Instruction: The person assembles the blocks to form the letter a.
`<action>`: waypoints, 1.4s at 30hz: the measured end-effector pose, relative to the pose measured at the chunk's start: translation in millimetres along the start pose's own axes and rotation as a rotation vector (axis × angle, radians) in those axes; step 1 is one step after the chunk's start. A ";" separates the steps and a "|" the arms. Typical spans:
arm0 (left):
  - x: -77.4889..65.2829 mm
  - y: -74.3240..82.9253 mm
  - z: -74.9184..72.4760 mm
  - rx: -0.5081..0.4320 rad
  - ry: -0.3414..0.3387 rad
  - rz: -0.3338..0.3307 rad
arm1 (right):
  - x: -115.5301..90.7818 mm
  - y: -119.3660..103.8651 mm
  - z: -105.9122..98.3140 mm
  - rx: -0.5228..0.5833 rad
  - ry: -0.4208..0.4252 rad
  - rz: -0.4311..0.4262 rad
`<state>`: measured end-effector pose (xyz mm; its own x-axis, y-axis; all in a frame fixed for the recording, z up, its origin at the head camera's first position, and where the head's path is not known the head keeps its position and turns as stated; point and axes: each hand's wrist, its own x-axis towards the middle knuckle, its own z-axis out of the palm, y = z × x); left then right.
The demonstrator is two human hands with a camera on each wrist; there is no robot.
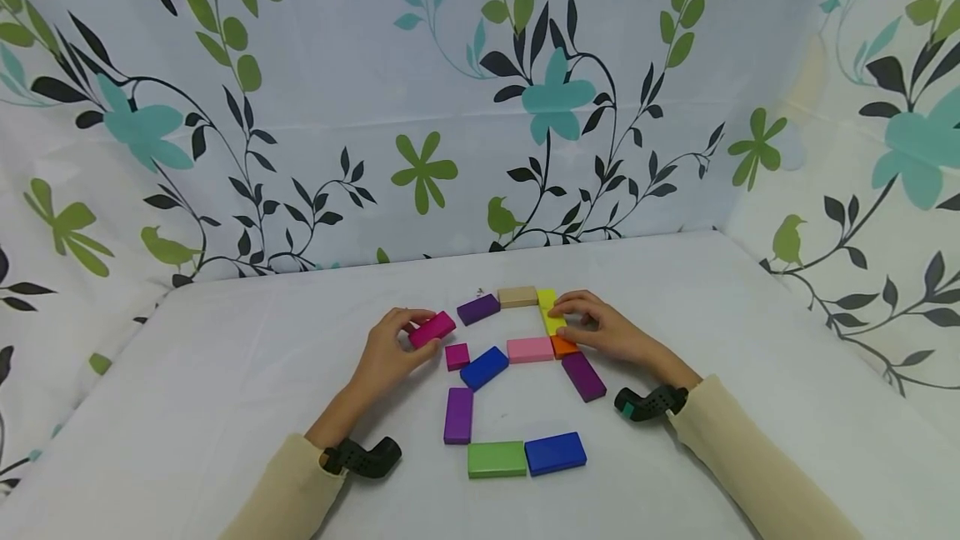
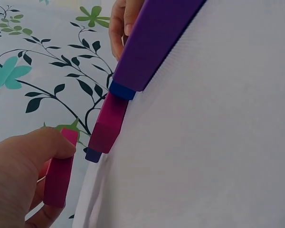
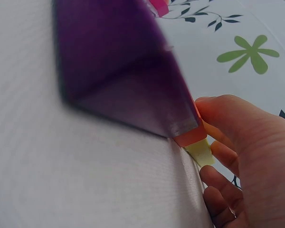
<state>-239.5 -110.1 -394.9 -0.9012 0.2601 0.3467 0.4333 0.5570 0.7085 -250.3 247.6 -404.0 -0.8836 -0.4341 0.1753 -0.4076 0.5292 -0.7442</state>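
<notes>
In the head view my left hand (image 1: 388,352) pinches a magenta block (image 1: 432,329) between thumb and fingers, raised above the cloth in the left wrist view. Close by lie a small magenta block (image 1: 457,357), a dark purple block (image 1: 478,309) and a blue block (image 1: 484,368). At the right side of the figure, my right hand (image 1: 606,330) rests with bent, relaxed fingers over a yellow block (image 1: 547,302) and its thumb by an orange block (image 1: 564,347). The right wrist view shows the thumb touching the orange block (image 3: 191,137); the fingers partly hide the yellow one.
A pink block (image 1: 530,349), a tan block (image 1: 517,297) and a plum block (image 1: 583,377) belong to the same outline. Nearer me lie a violet block (image 1: 458,416), a green block (image 1: 497,460) and another blue block (image 1: 555,453). A patterned curtain (image 1: 322,107) hangs behind the white-covered table (image 1: 247,357).
</notes>
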 end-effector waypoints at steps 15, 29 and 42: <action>-3.4 23.6 5.0 -0.008 -0.015 0.049 | -0.8 -0.8 -0.1 0.007 0.012 -0.027; -8.1 40.4 11.0 0.007 -0.059 0.112 | -1.0 -2.8 -1.2 0.025 -0.005 0.018; -12.1 57.1 20.3 0.002 -0.137 0.232 | -0.1 -1.6 -1.3 0.030 -0.011 0.031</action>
<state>-204.0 -65.5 -371.1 -0.7709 0.4848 0.4131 0.6282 0.4715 0.6189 -249.8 247.7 -402.0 -0.8933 -0.4255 0.1449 -0.3726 0.5208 -0.7680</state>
